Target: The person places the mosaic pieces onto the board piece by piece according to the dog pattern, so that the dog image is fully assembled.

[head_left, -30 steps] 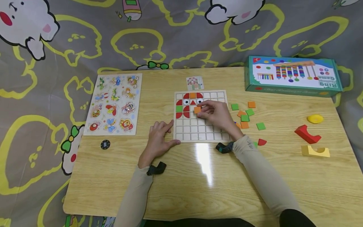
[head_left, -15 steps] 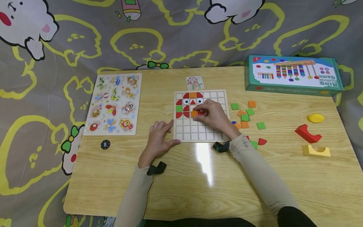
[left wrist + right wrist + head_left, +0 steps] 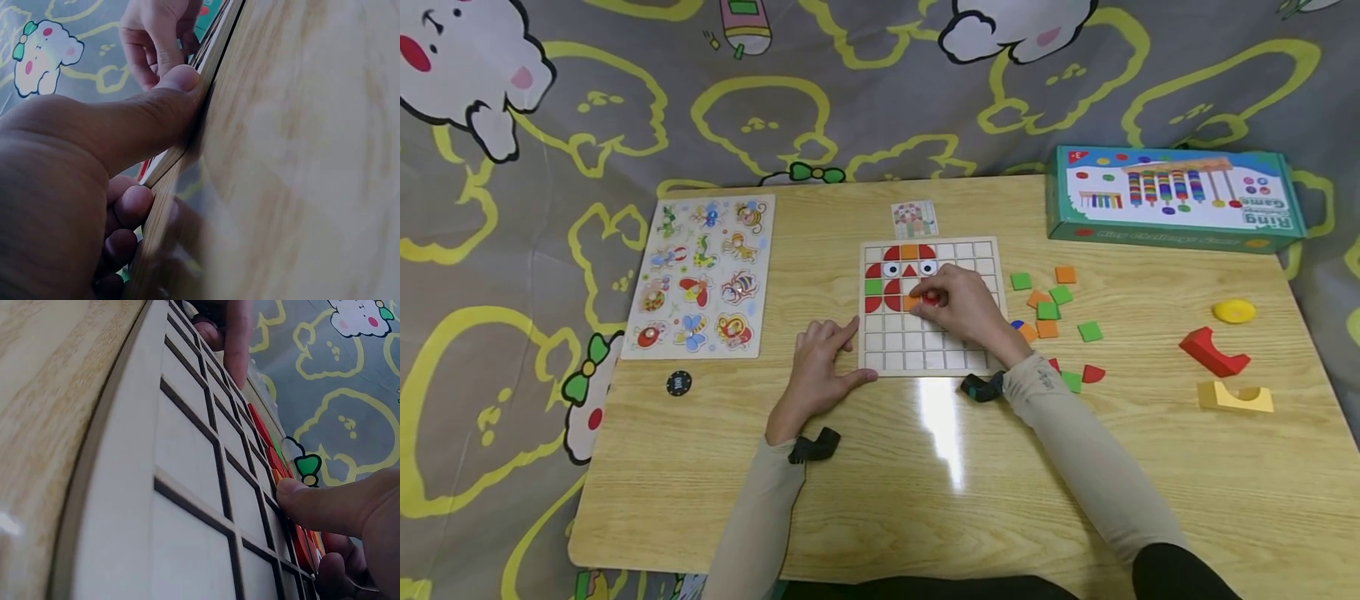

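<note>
My right hand (image 3: 962, 304) is over the light wooden grid board (image 3: 925, 343), thumb and index finger pinching a square orange tile (image 3: 911, 303) at a cell. In the right wrist view the thumb tip covers part of the orange tile (image 3: 275, 475). Red quarter-round tiles, a green square tile (image 3: 873, 287), another orange square and two eye tiles (image 3: 891, 269) lie in the upper left cells. My left hand (image 3: 820, 367) touches the board's lower left corner, index finger at the left edge and thumb along the front edge. In the left wrist view this thumb (image 3: 156, 115) presses the board edge.
Loose green, orange and red tiles (image 3: 1048, 312) lie right of the board. A picture card (image 3: 914, 219) is behind it. An insect puzzle (image 3: 703, 275) and black disc (image 3: 679, 382) lie left. A game box (image 3: 1176, 200) and red (image 3: 1213, 355) and yellow blocks are right.
My right hand has lowered the orange tile from above the grid to a cell beside the red tiles, moving slightly toward me. My left hand has stayed at the board corner.
</note>
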Demonstrator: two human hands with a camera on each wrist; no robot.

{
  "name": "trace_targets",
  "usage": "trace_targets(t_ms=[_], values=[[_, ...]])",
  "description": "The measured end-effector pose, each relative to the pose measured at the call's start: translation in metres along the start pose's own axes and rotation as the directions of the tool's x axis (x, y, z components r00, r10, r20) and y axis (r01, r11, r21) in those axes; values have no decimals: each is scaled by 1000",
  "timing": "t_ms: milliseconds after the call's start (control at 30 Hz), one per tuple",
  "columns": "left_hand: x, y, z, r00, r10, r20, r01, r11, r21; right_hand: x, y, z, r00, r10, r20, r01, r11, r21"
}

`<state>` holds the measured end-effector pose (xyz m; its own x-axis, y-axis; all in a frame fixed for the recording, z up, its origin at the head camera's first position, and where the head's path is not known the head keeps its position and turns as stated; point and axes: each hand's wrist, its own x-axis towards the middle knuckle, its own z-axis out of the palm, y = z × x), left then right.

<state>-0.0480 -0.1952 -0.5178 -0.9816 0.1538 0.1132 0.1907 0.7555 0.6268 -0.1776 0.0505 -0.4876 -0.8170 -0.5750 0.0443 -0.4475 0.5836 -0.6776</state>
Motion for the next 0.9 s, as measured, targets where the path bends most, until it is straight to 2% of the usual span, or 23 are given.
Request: trace_targets(t_ms=[200,333,500,667,767,900], values=[[1,2,0,1000,-5,1,5,1000,-1,-5,2,-8,999,-21,-26,21,1000,17],[0,3,0,1000,-4,2,4,1000,-1,-19,13,-29,996,-13,-90,15,1000,23],[-1,4,-1,1000,-20,6,20,1000,-6,-47,43,-68,987,65,-146,-67,998,-8],[-3,6,-2,1000,-28,8,28,999,-15,-79,72,-101,975,165,-151,-174,984,-46],[-3,8,-2,1000,-24,9,24,999,-24,-95,84,-111,968,220,-120,-229,972,-60],[-1,9,-1,1000,-16,7,16,1000,-26,-108,92,-114,968,236,-84,-243,967,-82]])
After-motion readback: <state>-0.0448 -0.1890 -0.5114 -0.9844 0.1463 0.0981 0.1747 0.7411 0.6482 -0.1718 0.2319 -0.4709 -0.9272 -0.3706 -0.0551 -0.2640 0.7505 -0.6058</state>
